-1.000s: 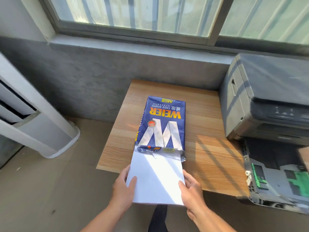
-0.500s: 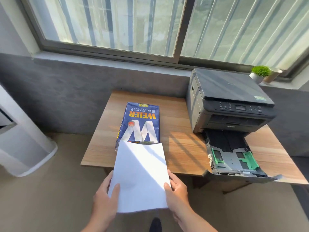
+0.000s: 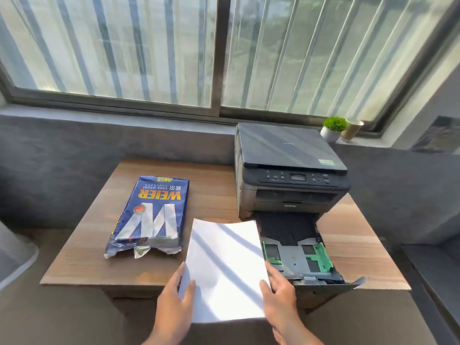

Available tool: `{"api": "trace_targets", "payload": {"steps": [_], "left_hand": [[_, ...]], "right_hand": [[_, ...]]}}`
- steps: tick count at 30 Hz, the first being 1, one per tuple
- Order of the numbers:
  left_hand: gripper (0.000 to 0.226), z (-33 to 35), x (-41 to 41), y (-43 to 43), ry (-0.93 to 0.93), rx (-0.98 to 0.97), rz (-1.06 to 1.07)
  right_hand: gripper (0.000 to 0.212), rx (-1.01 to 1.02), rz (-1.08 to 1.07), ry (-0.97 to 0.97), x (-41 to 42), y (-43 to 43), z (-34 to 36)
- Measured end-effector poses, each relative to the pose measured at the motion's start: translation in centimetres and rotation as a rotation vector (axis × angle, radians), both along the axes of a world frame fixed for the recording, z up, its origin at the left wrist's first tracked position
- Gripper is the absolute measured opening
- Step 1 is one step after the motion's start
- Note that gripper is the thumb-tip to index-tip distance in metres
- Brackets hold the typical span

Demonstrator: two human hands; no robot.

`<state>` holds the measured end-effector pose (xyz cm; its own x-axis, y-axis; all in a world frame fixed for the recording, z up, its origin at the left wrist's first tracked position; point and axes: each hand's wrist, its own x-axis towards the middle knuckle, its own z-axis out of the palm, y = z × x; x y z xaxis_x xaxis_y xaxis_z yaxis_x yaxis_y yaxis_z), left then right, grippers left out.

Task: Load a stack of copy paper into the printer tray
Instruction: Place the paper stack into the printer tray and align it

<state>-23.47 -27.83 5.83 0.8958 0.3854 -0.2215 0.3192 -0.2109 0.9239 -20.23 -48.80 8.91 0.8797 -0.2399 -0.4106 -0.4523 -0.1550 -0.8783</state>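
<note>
I hold a stack of white copy paper [image 3: 225,267] level above the table's front edge. My left hand [image 3: 174,302] grips its left side and my right hand [image 3: 280,297] grips its right side. The stack's right edge overlaps the left rim of the pulled-out printer tray [image 3: 296,260], which shows green guides and holds no paper. The dark printer [image 3: 288,168] stands behind the tray. The torn blue paper wrapper [image 3: 151,217] lies flat to the left of the stack.
The wooden table [image 3: 211,195] stands against a grey wall under a window. A small potted plant [image 3: 333,128] and a cup sit on the sill at the right. A white appliance shows at the far left edge.
The paper stack has come fully out of the wrapper and moved right, toward the open tray. The view has swung right, bringing the whole printer in.
</note>
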Motion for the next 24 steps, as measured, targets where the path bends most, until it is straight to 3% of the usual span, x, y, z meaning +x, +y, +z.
{"api": "trace_targets", "payload": {"steps": [11, 24], "left_hand": [[0.048, 0.0, 6.8, -20.0, 0.078, 0.008, 0.021], [0.053, -1.3, 9.8, -24.9, 0.156, 0.054, -0.035]], "right_hand": [[0.045, 0.026, 0.043, 0.015, 7.5, -20.3, -1.5], [0.042, 0.026, 0.020, 0.103, 10.4, -24.9, -2.8]]}}
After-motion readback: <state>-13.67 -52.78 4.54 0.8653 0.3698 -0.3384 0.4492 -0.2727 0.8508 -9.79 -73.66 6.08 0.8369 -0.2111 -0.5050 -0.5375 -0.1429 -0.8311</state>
